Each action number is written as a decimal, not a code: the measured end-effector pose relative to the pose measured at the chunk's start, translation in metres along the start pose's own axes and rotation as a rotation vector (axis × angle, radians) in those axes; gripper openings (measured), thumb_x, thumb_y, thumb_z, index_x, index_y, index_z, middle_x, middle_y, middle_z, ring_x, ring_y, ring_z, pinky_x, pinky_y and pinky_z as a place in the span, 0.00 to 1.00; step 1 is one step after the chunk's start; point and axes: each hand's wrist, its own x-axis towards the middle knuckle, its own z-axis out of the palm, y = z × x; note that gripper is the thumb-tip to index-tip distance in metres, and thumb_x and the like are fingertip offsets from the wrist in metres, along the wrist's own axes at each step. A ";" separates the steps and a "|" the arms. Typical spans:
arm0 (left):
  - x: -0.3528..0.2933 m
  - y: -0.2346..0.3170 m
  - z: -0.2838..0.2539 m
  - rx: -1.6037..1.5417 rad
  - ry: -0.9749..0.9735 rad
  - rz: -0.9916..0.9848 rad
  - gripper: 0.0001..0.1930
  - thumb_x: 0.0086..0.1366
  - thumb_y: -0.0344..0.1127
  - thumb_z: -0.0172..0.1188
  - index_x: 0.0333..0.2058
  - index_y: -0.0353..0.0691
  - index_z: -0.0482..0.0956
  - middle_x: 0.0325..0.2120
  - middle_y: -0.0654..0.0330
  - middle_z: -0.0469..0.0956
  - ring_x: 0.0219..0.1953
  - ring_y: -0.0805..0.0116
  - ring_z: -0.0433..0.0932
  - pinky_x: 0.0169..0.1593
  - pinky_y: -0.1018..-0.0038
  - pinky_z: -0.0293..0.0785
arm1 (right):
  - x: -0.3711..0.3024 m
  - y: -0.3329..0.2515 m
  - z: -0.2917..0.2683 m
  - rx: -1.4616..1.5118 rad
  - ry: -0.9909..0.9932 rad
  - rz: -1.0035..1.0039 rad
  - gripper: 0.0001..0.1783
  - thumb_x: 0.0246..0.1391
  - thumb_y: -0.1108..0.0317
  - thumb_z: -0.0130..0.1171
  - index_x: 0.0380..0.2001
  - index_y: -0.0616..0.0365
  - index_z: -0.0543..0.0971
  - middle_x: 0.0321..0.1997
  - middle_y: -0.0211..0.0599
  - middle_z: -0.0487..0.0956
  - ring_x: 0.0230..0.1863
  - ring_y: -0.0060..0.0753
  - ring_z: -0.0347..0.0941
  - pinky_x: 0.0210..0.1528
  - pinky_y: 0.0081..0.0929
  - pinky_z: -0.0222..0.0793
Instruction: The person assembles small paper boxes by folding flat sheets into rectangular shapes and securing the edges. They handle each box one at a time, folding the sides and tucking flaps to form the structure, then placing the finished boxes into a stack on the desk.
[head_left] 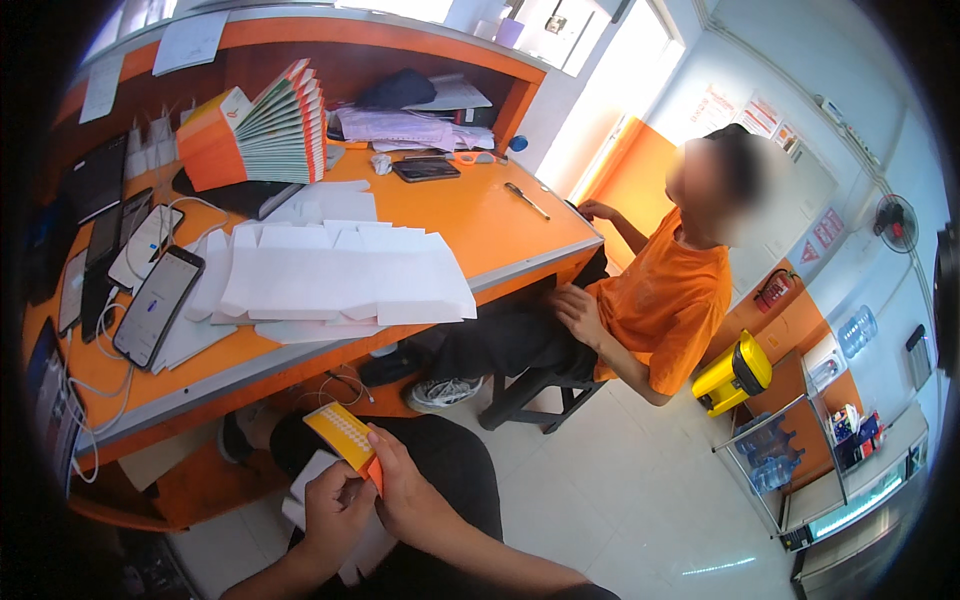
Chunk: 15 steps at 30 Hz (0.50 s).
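Observation:
Above my lap I hold a small yellow-and-orange card [342, 434] marked with rows of pale spots. My right hand [408, 490] grips its right edge, the thumb lying along it. The fingers of my left hand [335, 512] pinch its lower orange end, so part of that end is hidden. Beneath my hands, white paper [312, 474] rests on my dark trousers. On the orange desk [500, 205] ahead lies a spread of white folded paper pieces [345, 272]. Farther back, a fanned stack of orange, white and green folded cards [265, 130] stands up.
Phones, one of them a lit smartphone [160, 305], and white cables crowd the desk's left end. A pen [527, 200], a dark phone [426, 169] and orange scissors [474, 157] lie farther back. A person in an orange shirt [665, 300] sits on a black stool [540, 400] to the right.

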 end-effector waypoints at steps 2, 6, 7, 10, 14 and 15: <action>-0.001 -0.004 -0.002 -0.034 0.014 0.032 0.07 0.61 0.26 0.57 0.38 0.31 0.75 0.34 0.56 0.78 0.37 0.73 0.78 0.43 0.78 0.72 | -0.002 0.003 0.007 -0.113 0.076 -0.047 0.39 0.48 0.83 0.51 0.64 0.60 0.51 0.61 0.60 0.58 0.59 0.57 0.61 0.61 0.41 0.61; -0.003 -0.002 -0.010 -0.036 -0.012 0.009 0.09 0.61 0.27 0.57 0.40 0.30 0.76 0.35 0.56 0.79 0.37 0.74 0.77 0.43 0.78 0.72 | -0.001 0.012 0.013 -0.189 0.082 -0.045 0.34 0.51 0.78 0.51 0.62 0.59 0.56 0.56 0.58 0.63 0.53 0.54 0.65 0.57 0.39 0.65; -0.004 -0.002 -0.012 -0.027 -0.023 -0.009 0.09 0.62 0.27 0.57 0.40 0.30 0.76 0.36 0.56 0.79 0.37 0.74 0.77 0.43 0.78 0.72 | -0.001 0.013 0.013 -0.196 0.071 -0.031 0.32 0.52 0.77 0.51 0.62 0.59 0.58 0.55 0.57 0.64 0.53 0.54 0.66 0.56 0.38 0.65; -0.008 -0.015 -0.018 -0.038 -0.071 -0.097 0.09 0.62 0.28 0.58 0.40 0.29 0.77 0.35 0.58 0.79 0.37 0.75 0.77 0.44 0.79 0.72 | -0.002 0.010 0.014 -0.165 0.057 0.006 0.31 0.53 0.76 0.51 0.61 0.58 0.59 0.53 0.56 0.66 0.51 0.54 0.67 0.55 0.37 0.66; -0.010 -0.006 -0.014 -0.077 -0.055 -0.130 0.11 0.61 0.29 0.60 0.41 0.30 0.77 0.35 0.58 0.79 0.38 0.76 0.77 0.44 0.79 0.72 | -0.004 0.007 0.015 -0.179 0.032 0.076 0.30 0.54 0.77 0.51 0.61 0.57 0.59 0.51 0.56 0.67 0.51 0.53 0.67 0.54 0.36 0.66; -0.009 -0.005 -0.015 -0.061 -0.064 -0.123 0.11 0.61 0.29 0.60 0.41 0.29 0.77 0.36 0.58 0.79 0.39 0.76 0.77 0.44 0.79 0.72 | -0.004 0.007 0.015 -0.170 0.036 0.068 0.31 0.53 0.77 0.52 0.61 0.58 0.59 0.51 0.56 0.67 0.51 0.53 0.67 0.54 0.36 0.66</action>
